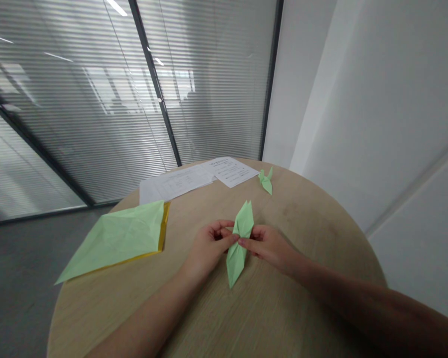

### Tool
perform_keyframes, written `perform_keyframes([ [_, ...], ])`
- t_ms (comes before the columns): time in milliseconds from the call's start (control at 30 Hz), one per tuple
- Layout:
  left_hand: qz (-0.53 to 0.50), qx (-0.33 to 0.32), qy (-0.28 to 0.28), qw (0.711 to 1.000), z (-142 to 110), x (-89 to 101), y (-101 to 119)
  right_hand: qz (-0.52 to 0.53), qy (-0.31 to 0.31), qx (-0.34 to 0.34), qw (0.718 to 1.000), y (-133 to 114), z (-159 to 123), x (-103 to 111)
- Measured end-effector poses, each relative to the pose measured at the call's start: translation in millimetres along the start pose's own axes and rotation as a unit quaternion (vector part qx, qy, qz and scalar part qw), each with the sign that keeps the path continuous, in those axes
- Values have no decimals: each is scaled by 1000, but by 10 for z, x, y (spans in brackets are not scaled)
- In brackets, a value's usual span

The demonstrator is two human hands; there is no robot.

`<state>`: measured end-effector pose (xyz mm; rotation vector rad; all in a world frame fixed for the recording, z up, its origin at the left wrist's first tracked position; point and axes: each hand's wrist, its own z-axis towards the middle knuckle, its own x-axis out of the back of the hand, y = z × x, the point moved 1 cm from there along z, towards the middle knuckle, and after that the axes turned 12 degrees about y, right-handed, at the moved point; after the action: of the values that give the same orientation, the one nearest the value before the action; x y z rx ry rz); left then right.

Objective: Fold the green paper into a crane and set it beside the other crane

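A light green folded paper, long and diamond-shaped with pointed ends, is held just above the round table between both hands. My left hand pinches it at the middle from the left, thumb on top and fingers behind. From the right, my right hand grips the same middle part, its thumb close to the left thumb. The upper end of the paper splits into two tips. The fingertips behind the paper are partly hidden.
A small green origami figure stands near the far right edge of the wooden table. Printed white sheets lie at the back. On the left, green paper sheets rest over something yellow-edged, one corner overhanging the table. Blinds-covered glass is behind.
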<state>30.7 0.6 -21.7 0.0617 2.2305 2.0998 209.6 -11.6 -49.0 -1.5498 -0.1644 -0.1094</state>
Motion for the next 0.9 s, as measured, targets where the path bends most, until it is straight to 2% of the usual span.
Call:
perform_keyframes([
  [100, 20, 11, 8, 1000, 6, -3, -27, -6, -14, 13, 1000, 24, 8, -3],
  [267, 18, -5, 24, 1000, 10, 6, -35, 14, -85, 6, 996, 8, -18, -15],
  [400, 18, -19, 36, 999, 0, 26, 24, 9, -91, 5, 996, 3, -36, -18],
  [500, 35, -6, 29, 999, -3, 55, 58, 10, -70, 15, 997, 16, -21, -11],
  [600, 102, 13, -21, 994, 0, 84, 53, 2, -16, 17, 1000, 9, 18, 33],
  [733, 238, -30, -94, 966, 2, 101, 20, -3, 46, 8, 999, -47, 48, 101],
  [900, 276, -55, -100, 954, -15, 96, 29, 11, 64, 13, 998, -98, 37, 115],
])
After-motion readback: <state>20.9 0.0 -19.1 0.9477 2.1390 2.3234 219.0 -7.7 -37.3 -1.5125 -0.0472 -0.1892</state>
